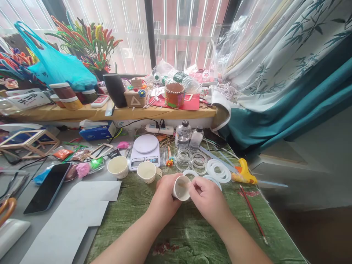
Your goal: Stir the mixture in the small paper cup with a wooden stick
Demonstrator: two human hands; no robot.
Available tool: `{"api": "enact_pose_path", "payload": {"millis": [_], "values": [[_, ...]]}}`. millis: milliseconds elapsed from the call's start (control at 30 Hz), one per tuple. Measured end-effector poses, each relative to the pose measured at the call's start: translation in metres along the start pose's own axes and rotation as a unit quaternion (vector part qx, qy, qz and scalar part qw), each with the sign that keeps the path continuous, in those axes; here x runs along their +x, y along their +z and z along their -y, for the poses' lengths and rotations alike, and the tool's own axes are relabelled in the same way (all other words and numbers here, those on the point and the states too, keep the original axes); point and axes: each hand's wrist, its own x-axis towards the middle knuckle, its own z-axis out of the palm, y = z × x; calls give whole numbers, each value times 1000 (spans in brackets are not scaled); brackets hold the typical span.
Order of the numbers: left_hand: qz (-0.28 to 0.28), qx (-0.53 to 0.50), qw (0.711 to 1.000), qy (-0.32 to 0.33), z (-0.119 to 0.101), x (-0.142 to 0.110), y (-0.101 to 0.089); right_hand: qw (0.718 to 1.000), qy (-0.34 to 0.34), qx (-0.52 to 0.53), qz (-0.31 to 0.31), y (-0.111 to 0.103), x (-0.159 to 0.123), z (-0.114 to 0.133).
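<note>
A white paper cup (181, 193) is tipped toward me, its mouth facing the camera. My left hand (165, 192) is closed around its left side. At the cup's right rim, my right hand (206, 198) has thumb and fingers pinched together. A faint brownish streak shows inside the cup by those fingertips; whether they hold a thin stick I cannot make out. Just beyond my hands stand two more paper cups, one left (118, 167) and one nearer (146, 172). Translucent ring molds (219, 171) lie past my right hand.
A white kitchen scale (145, 152) stands behind the cups, with two clear bottles (183, 135) to its right. A yellow glue gun (244, 172) and a red pencil (253, 212) lie on the right. A phone (48, 187) and white paper (68, 216) cover the left.
</note>
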Motion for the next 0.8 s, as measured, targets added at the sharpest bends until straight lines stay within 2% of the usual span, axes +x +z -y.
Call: {"api": "enact_pose_path", "payload": {"millis": [100, 200, 333, 567, 667, 800], "values": [[-6, -4, 1000, 0, 1, -1, 0, 1000, -4, 4, 21, 1, 1, 0], [-10, -2, 1000, 8, 3, -3, 1, 1000, -2, -17, -3, 4, 1, 0], [-22, 3, 1000, 10, 7, -3, 1, 999, -11, -20, 31, 7, 1, 1], [-20, 1, 1000, 6, 4, -1, 0, 998, -59, -1, -20, 2, 5, -1], [-16, 9, 1000, 8, 3, 0, 0, 995, -80, -45, -49, 2, 5, -4], [-16, 14, 1000, 10, 0, 0, -1, 994, -95, -51, -16, 6, 3, -4]]}}
